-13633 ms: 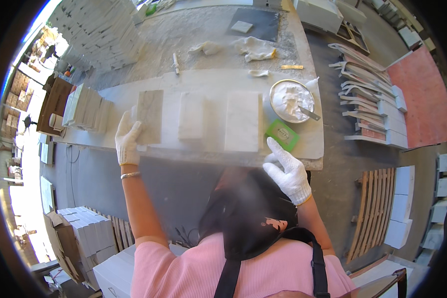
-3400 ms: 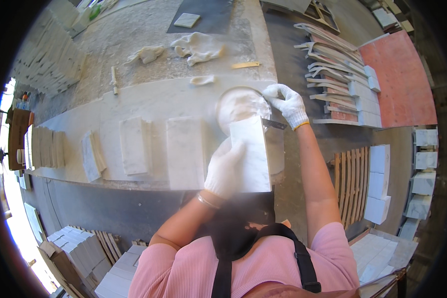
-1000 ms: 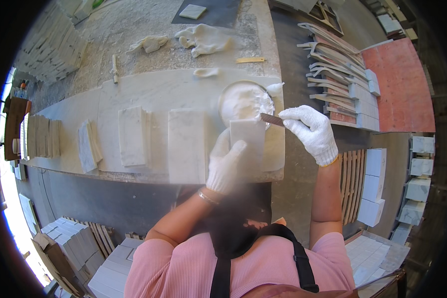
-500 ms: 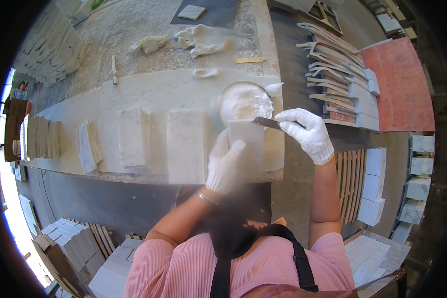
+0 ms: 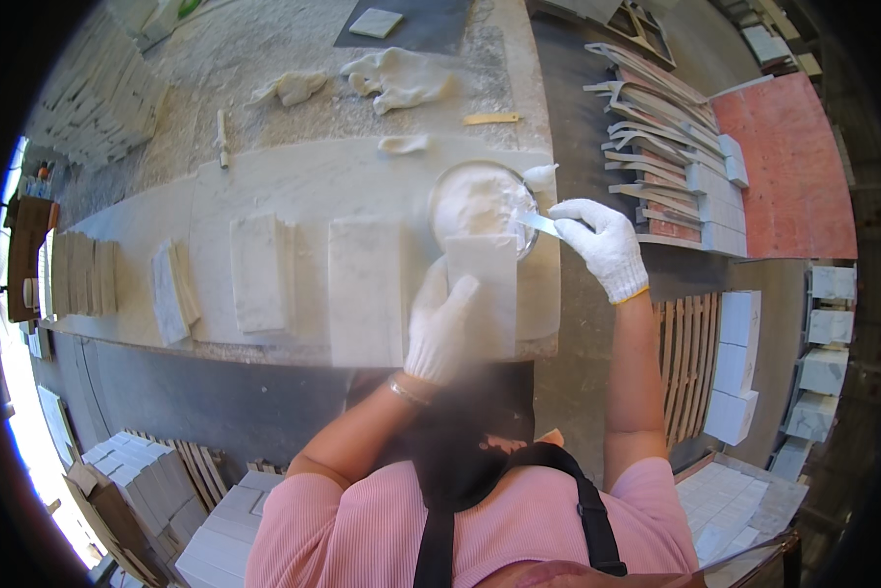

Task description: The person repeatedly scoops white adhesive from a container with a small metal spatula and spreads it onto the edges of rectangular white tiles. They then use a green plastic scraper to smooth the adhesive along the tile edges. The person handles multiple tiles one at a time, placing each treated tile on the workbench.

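White knit work gloves cover both my hands. My left hand [image 5: 442, 328] grips a white marble tile [image 5: 484, 279] by its left side, thumb on its face, near the table's front edge. Between the fingers of my right hand [image 5: 602, 247] is a putty knife [image 5: 538, 223]. Its blade dips into white paste in a round bowl [image 5: 439, 208], just beyond the tile. The tile's upper edge overlaps the bowl's near side. Left of my left hand lies a larger marble tile [image 5: 367, 284], and further left a short stack of tiles [image 5: 261, 274].
More tiles lean in rows [image 5: 83, 274] at the table's left end. Crumpled gloves [image 5: 401, 78], a yellow strip [image 5: 491, 119] and a white stick [image 5: 222, 137] lie toward the back. On the right stand a red board [image 5: 788, 167] with straps and a slatted wooden pallet [image 5: 683, 367].
My right hand has moved slightly left and upward. The putty knife has left the tile's top edge, and its blade now sits in the paste. My left hand keeps hold of the tile.
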{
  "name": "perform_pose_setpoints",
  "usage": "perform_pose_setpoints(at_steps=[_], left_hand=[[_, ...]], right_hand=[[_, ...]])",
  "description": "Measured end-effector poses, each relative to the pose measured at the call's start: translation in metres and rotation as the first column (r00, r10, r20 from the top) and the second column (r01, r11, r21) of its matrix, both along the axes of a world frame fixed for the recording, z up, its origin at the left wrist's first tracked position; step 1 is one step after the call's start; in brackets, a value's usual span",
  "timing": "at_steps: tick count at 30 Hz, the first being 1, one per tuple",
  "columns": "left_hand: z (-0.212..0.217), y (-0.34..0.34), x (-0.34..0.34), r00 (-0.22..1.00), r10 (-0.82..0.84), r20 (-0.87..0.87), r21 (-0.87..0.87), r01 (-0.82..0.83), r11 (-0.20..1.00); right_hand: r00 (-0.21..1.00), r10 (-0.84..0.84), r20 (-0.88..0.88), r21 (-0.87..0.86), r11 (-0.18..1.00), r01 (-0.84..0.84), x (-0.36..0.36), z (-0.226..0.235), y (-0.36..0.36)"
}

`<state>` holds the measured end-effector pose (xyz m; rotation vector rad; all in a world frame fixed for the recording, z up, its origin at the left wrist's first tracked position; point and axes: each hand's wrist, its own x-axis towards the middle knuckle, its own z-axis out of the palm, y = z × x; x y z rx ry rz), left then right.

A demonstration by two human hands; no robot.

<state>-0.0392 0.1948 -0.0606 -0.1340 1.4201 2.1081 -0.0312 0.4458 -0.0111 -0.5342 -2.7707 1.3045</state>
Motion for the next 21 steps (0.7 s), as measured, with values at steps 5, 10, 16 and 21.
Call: perform_pose_setpoints(at_steps=[5, 10, 16, 21], left_hand=[[0.002, -0.002, 0.0, 1.0, -0.026, 0.016, -0.008, 0.026, 1.0], [0.001, -0.002, 0.001, 1.0, -0.03, -0.004, -0.016, 0.03, 0.999], [-0.003, -0.001, 0.002, 1.0, -0.012, -0.019, -0.024, 0.012, 1.0], [-0.008, -0.001, -0.001, 1.0, -0.008, 0.026, 0.023, 0.008, 1.0]], right_hand=[[0.99, -0.101, 0.101, 0.071, 0.993, 0.094, -0.013, -0.028, 0.004], [0.969, -0.248, 0.01, 0.172, 0.955, 0.243, -0.031, -0.049, 0.032], [0.996, -0.056, 0.071, -0.32, 0.945, 0.076, -0.059, -0.075, 0.041], [0.992, -0.123, -0.024, -0.165, 0.979, 0.117, -0.034, -0.037, 0.037]])
